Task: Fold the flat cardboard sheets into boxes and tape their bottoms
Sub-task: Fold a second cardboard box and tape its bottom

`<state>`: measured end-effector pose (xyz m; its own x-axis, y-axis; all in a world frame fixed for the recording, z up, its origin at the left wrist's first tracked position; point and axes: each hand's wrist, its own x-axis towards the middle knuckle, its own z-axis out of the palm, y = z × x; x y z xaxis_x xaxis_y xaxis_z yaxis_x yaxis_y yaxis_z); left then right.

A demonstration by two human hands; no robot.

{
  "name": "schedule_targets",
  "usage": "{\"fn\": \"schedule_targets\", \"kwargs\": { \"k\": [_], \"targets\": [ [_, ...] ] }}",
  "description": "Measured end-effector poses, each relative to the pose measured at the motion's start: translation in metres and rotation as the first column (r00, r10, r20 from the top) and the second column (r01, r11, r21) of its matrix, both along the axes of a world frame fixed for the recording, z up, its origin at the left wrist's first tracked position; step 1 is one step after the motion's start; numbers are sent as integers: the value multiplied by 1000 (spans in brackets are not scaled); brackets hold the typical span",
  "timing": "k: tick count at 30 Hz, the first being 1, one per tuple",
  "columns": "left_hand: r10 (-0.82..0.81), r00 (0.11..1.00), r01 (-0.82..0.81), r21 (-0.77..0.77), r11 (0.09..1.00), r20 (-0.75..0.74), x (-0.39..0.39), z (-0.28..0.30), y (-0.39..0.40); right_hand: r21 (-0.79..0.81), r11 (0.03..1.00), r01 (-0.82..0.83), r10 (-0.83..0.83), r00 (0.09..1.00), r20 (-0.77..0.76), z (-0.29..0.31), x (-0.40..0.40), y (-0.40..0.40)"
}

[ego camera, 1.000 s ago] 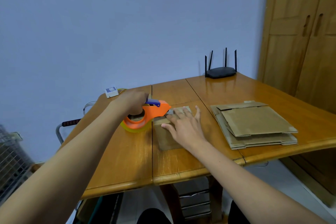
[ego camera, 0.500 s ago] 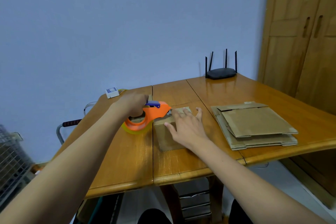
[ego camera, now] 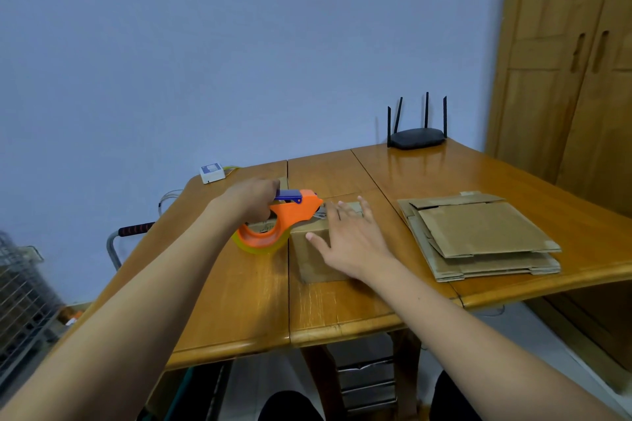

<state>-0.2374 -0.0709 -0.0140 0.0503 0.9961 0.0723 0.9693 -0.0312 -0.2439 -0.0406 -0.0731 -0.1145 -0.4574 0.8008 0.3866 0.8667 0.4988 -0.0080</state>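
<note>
Landmark: the folded box (ego camera: 319, 251), standing on the bench (ego camera: 232, 301) just short of its middle seam.

Nearest the viewer, the box's front wall is plain brown cardboard, square-edged, with no dent visible. The right hand (ego camera: 352, 239) lies flat on the box's top face, fingers (ego camera: 366, 212) straight and spread, pressing the flaps down. At the box's left top edge, the left hand (ego camera: 254, 200) is curled around the handle of the orange tape dispenser (ego camera: 284, 222), whose nose sits on the top face, almost touching the right fingertips.

Risks, as judged: the cutter end is close to the spread fingers, so a forward stroke could nick them; if the pressing hand eases, the flaps may spring and the tape land crooked or wrinkled; an off-seam pull would leave the bottom weak. Whether tape has already adhered cannot be told.

Right of the box, well apart, lies the stack of flat sheets (ego camera: 478, 236), unfolded. Beyond it stands a black router (ego camera: 418, 137).
</note>
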Motion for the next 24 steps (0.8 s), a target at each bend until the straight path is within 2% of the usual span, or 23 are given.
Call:
{"fn": "schedule_targets", "kwargs": {
  "k": [10,17,24],
  "targets": [
    [-4,1000,4,4,1000,10,0,-1,1,-138,990,29,-6,987,161,19,-13,1],
    [1,999,-1,-1,1000,39,-2,-1,1,-101,994,30,-8,978,209,15,-8,2],
    [-33,999,31,40,999,38,-7,-7,-2,-72,997,13,0,984,179,5,-4,9]
  ]
}}
